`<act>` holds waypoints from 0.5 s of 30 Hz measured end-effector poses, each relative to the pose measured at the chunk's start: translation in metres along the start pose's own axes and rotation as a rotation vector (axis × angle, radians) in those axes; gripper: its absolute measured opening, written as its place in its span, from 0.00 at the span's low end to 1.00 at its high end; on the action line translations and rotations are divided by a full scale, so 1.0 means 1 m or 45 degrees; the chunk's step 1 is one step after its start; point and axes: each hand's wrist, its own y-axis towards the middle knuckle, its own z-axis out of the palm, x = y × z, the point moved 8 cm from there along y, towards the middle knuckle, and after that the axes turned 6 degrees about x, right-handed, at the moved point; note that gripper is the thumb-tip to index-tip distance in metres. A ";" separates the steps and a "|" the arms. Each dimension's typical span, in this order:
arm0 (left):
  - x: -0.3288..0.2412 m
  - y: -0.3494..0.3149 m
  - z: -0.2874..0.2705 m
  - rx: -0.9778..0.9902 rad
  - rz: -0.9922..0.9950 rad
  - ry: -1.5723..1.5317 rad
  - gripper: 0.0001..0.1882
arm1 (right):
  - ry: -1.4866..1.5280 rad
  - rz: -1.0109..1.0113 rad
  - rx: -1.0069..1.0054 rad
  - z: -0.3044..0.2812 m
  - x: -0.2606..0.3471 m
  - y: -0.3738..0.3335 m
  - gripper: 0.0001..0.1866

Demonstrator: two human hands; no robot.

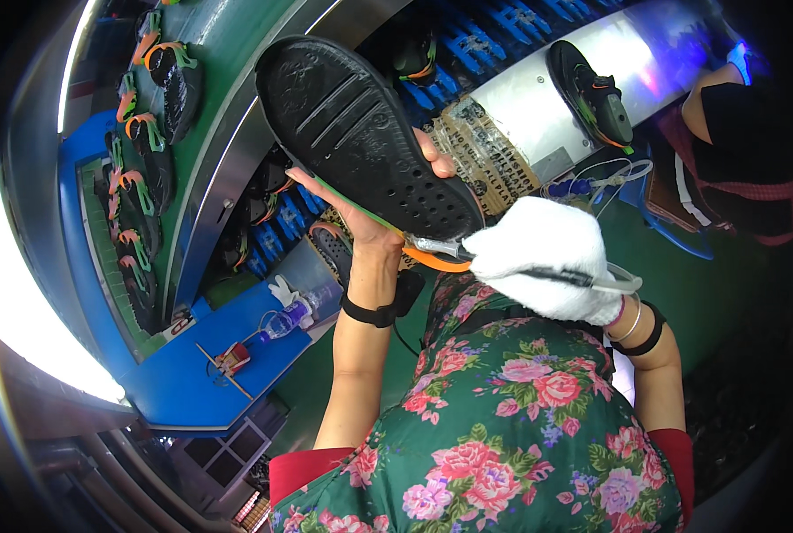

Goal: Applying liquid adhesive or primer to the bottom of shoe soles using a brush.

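Clasping a black shoe by both its edges, the person's bare left hand is holding it up sole-first, palm on one side and fingertips curling over the other. At the narrow heel end, the white-gloved right hand is gripping a slim dark tool, fingers folded around it; I can't tell whether its tip is touching the shoe. An orange band is showing just below that heel. Off to the left, a row of shoes is lying along a green belt, while a plastic bottle is resting on a blue table. Toward the upper right, another shoe is sitting on a metal panel, and beyond it a co-worker's bare arm is showing.
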 end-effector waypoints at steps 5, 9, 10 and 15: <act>0.001 0.004 0.004 0.062 -0.055 0.053 0.61 | -0.053 -0.032 0.039 -0.003 0.004 -0.001 0.10; 0.003 0.005 0.010 0.062 -0.052 -0.005 0.62 | 0.078 0.117 -0.010 -0.007 -0.008 -0.006 0.09; 0.002 0.006 0.010 0.075 -0.053 0.036 0.62 | 0.027 0.091 -0.010 -0.008 -0.007 -0.007 0.10; 0.004 0.009 0.006 0.134 -0.076 0.161 0.64 | 0.036 -0.019 0.096 -0.008 0.001 -0.007 0.12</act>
